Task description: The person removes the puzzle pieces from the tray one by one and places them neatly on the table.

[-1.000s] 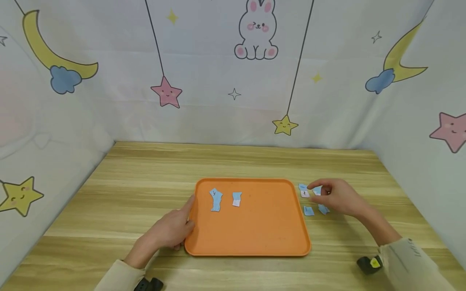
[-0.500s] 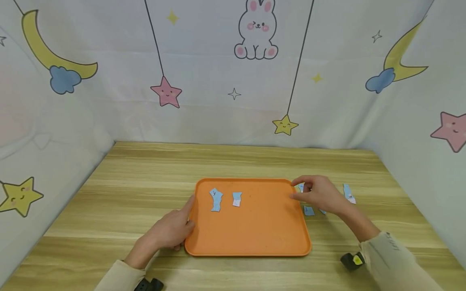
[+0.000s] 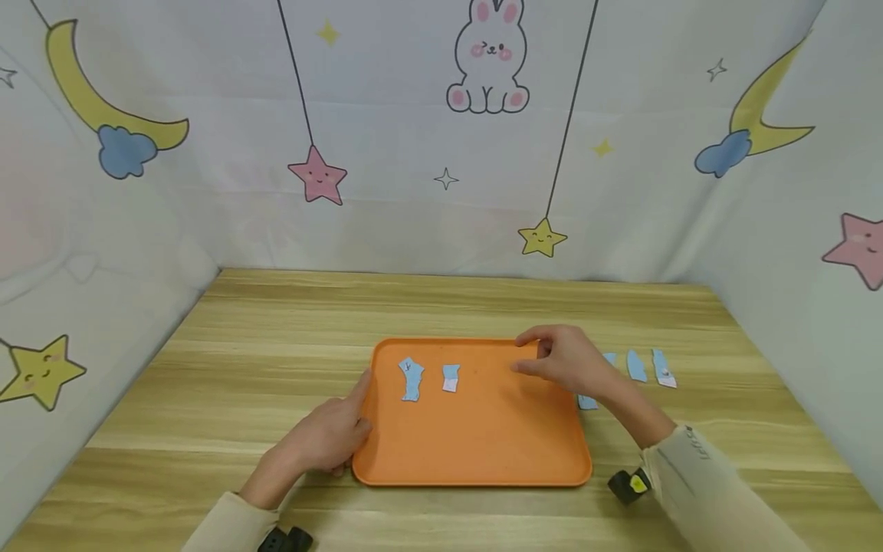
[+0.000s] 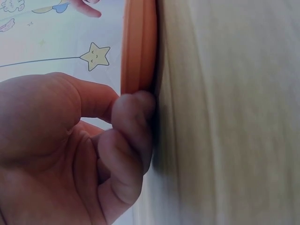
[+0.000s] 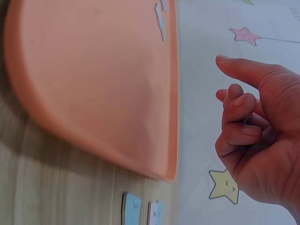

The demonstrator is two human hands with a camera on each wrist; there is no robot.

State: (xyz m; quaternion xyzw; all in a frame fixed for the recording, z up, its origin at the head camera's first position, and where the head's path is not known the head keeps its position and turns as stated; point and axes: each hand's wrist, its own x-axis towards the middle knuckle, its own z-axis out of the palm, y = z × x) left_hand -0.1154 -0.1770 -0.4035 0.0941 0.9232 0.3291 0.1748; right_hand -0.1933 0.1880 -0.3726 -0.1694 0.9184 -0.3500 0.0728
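Observation:
My left hand grips the left rim of an orange tray. In the left wrist view, curled fingers meet the tray's edge. Two flat pieces lie in the tray's upper left: a tall, irregular blue piece with a dark mark, and a smaller blue-and-white piece. Above the tray's upper right corner hovers my right hand. Its thumb and index finger stand apart with nothing visible between them; in the right wrist view the other fingers are loosely curled.
Several similar pieces lie on the wooden table right of the tray, among them a blue piece and a blue-and-white piece. My right forearm partly covers others. A printed white cloth encloses the table's back and sides.
My right hand has moved left, from over the loose pieces on the table to over the tray's upper right. My left hand and the pieces in the tray have stayed put.

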